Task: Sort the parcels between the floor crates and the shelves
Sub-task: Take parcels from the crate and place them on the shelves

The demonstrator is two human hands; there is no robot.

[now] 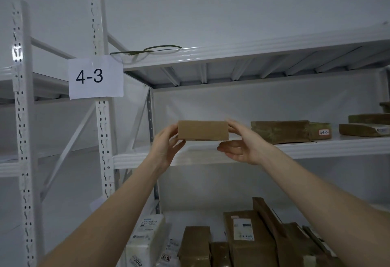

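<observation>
A small plain brown cardboard box (202, 130) sits between both hands at the level of the middle shelf (337, 146), towards its left end. It is oblong, its long face turned to the camera, with no label or tape showing on that face. Whether its underside rests on the shelf board or hangs just above it cannot be told.

The left hand (166, 146) grips the box's left end: the fingers curl round behind that end and the thumb reaches up to the lower left corner. The right hand (242, 146) lays nearly straight fingers against the right end, with the thumb spread wide below, apart from the cardboard.

Further right on the same shelf lie a darker brown parcel (280, 131) and, just beside it, a smaller one with a white sticker (320, 133). On the upright to the left hangs a paper sign reading "4-3" (96, 77). The lower shelf holds a white package (147, 237) and standing brown packets (249, 235).
</observation>
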